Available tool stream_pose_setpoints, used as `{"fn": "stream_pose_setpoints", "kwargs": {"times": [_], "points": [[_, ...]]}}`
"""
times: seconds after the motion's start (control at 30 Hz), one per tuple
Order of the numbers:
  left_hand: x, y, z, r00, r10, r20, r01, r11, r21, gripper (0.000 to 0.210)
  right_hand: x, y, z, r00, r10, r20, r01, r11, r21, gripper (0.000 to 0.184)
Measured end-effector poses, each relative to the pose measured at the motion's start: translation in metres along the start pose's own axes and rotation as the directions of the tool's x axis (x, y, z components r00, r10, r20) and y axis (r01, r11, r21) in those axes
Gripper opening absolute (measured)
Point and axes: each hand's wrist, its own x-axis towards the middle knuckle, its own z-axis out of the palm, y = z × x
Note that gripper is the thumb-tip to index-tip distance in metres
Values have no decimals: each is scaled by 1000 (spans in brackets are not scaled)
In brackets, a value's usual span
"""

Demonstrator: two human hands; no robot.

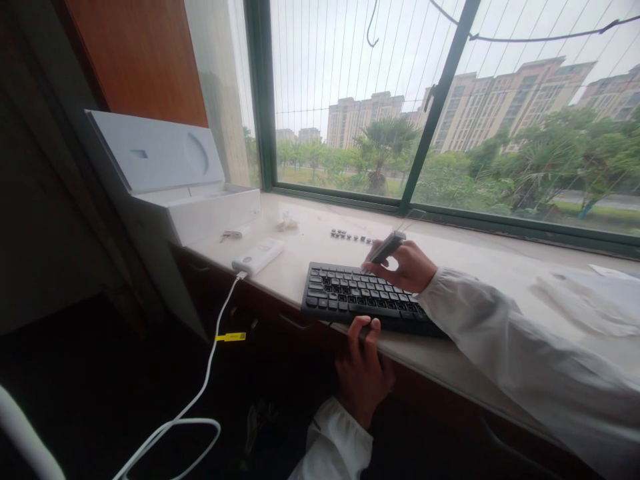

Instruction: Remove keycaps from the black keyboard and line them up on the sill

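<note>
A black keyboard (357, 293) lies at the front edge of the white sill counter, with several keycaps off and bare sockets showing. My right hand (413, 265) is closed round a dark keycap puller (389, 248). The tool is tilted, and its thin lower end meets the keyboard's back row. From below the counter, my left hand (366, 373) reaches up and its bent fingertips hold the keyboard's front edge; its thumb is hidden. Loose keycaps (349, 236) lie in short rows behind the keyboard.
Left of the keyboard lies a white power bank (259, 257) with a white cable (213, 360) hanging down. An open white box (215, 207) stands at the far left. Crumpled clear plastic (585, 303) lies to the right. A window (340, 153) rises behind the counter.
</note>
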Motion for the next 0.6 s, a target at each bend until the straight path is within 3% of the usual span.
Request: {"fn": "stream_pose_setpoints", "kwargs": {"times": [0.27,0.43,0.6], "points": [[2,0,-1,1000,-2,-2,2,1000,-7,52,4,-21,-1,960,160,229,-197,970,145,28],[2,0,-1,1000,-12,14,12,1000,-4,56,4,-25,2,920,270,283,-279,960,-10,17],[-1,0,0,999,-21,39,20,999,28,59,1,-36,5,891,311,330,-265,948,-179,16]]}}
